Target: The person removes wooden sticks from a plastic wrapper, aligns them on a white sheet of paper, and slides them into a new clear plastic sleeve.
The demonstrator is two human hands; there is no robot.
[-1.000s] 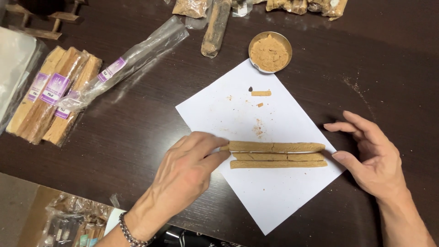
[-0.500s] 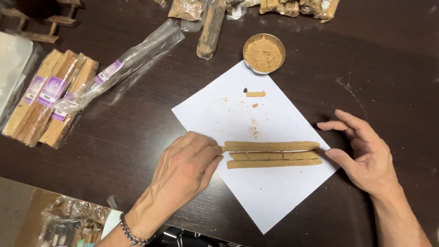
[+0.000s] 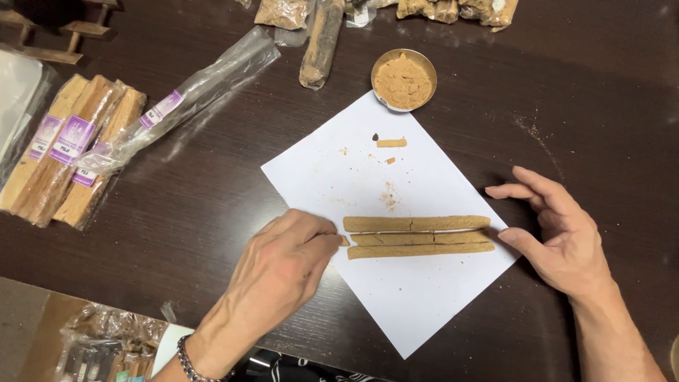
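Observation:
Three long tan sticks (image 3: 417, 235) lie side by side on a white sheet of paper (image 3: 353, 177) on a dark wooden table. My left hand (image 3: 286, 269) rests on the paper's left edge, its fingertips touching the left ends of the sticks. At the right ends, my right hand (image 3: 562, 237) hovers with fingers spread, the thumb tip close to the sticks; it holds nothing. A short stick fragment (image 3: 391, 143) and crumbs lie higher up on the paper.
A small round metal dish of tan powder (image 3: 403, 79) sits at the paper's top corner. Wrapped wood sticks with purple labels (image 3: 67, 152) and an empty clear sleeve (image 3: 198, 88) lie at left. More bagged pieces (image 3: 322, 35) line the far edge.
The camera view shifted slightly, so everything sits a little left. Both hands stay at the ends of the sticks; the right fingers have spread a bit.

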